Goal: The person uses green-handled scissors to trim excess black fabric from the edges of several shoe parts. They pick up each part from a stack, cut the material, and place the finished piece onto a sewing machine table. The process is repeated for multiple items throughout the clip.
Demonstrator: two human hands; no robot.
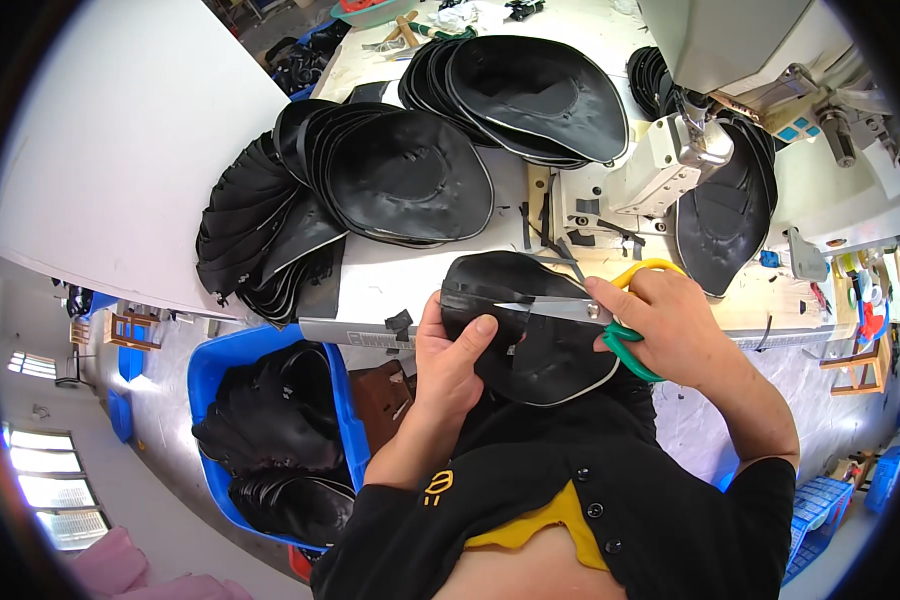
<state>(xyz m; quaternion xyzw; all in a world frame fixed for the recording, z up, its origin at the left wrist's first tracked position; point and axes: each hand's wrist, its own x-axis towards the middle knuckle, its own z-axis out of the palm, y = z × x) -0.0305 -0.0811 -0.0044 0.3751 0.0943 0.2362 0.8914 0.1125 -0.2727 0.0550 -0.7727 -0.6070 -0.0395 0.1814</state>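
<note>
My left hand (pixel 452 345) grips the left edge of a black curved leather-like piece (pixel 550 365) with pale edging, thumb pressed on top. In my right hand (pixel 660 325) is a pair of scissors (pixel 555 308), one handle yellow and the other green. The blades point left and lie across the upper part of the black piece, which is held in front of my body at the table's front edge. Whether the blades have material between them, I cannot tell.
Stacked black pieces (pixel 410 175) cover the table's left, with another stack (pixel 535 95) behind. A sewing machine (pixel 660 165) stands at right, black scraps (pixel 580 238) near its base. More black pieces fill a blue bin (pixel 210 360) below the table, left of me.
</note>
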